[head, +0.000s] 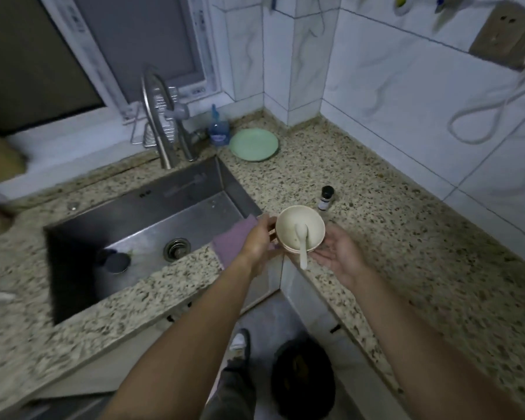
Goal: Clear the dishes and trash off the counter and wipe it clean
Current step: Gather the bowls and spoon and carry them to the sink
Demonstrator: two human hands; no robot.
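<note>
1. Two bare forearms reach in from the lower edge. On the floor between them are a shoe (240, 344) and a dark round bin (303, 380).
2. Well left of the fingers, a steel sink (194, 183) is set into the speckled bench (406, 237). It has a drain (177, 249) in its floor and a dark round thing (115, 262) left of that.
3. Behind the sink, up and left of the fingers, stands a curved faucet (156, 116).
4. Farther back, beyond the left hand, a blue bottle (219, 128) stands just beside a green plate (253, 144) that lies on the bench.
5. A purple cloth (232, 241) drapes over the sink's near right corner, directly under the left hand.
6. The left hand (259, 241) grips a cream bowl (300, 225), its fingers (269, 224) curled round the bowl's left side.
7. The bowl is upright between the two hands, above the bench's inner corner. A white spoon (302, 247) rests in it, with the handle sticking out over the near rim.
8. Just beyond the bowl, a small dark-capped bottle (325, 197) stands on the bench.
9. The right hand (340, 256) lies palm up at the bowl's lower right, its fingers (323, 253) straight and relaxed. I cannot tell whether they touch the bowl.
</note>
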